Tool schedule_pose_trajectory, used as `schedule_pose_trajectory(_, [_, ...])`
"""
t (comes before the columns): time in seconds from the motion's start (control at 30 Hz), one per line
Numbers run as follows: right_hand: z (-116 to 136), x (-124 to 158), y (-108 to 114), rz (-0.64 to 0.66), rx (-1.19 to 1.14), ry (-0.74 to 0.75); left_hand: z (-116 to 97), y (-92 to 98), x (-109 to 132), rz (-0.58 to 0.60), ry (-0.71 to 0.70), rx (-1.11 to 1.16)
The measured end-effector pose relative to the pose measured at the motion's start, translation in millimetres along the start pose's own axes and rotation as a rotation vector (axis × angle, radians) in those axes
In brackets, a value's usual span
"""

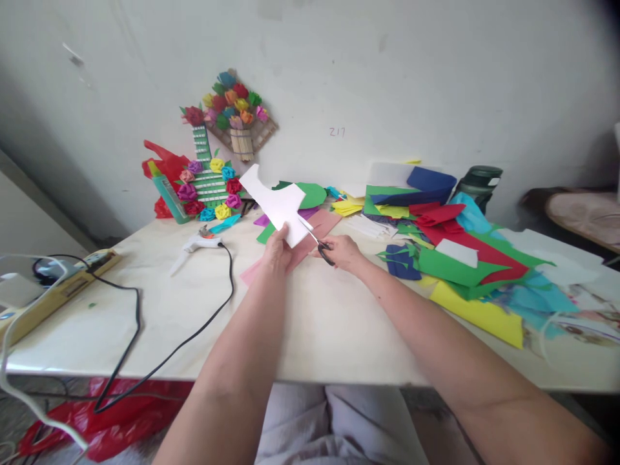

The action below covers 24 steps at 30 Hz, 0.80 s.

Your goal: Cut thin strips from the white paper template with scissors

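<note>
A white sheet [281, 205] with a curved cut-out along its upper edge is pinched at its lower edge by my left hand [277, 250]. My right hand [340, 252] is closed on scissors with black handles [325, 253]. Their blades point up and left and meet the right edge of the white sheet. Beneath the sheet and my hands lies pink paper [322, 226] on the white table [339, 323]. Green paper [314, 194] and some purple paper show behind the white sheet.
A white glue gun [196, 244] with a black cord lies left, near a power strip [62, 294]. A flower-decorated green guitar shape [210, 174] and a teal bottle [169, 197] stand behind. Coloured paper [460, 265] piles up right, before a dark bottle [479, 184].
</note>
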State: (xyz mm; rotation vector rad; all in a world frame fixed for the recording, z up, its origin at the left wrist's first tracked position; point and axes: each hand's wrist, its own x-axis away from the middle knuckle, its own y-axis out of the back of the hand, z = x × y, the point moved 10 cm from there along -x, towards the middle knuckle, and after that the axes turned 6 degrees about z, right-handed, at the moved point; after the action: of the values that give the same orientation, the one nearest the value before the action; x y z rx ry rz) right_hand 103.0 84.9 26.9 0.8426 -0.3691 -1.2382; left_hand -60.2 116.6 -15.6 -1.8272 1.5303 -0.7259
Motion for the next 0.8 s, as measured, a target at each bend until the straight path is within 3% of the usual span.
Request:
schedule_pose_trajectory(0.23, [-2.7, 3.3, 0.3, 0.023, -0.001, -0.04, -2.9, 1.0, -3.9, 0.032, -0.037, -0.057])
schedule_pose_trajectory(0.43, [7.3, 5.9, 8.6, -0.037, 0.168, -0.004, -2.0, -7.1, -0.8, 0.087, -0.026, -0.079])
schedule_pose_trajectory(0.8, [6.3, 6.5, 11.2, -0.026, 0.185, -0.022, 0.5, -19.5, 8.4, 0.132, 0.007, -0.086])
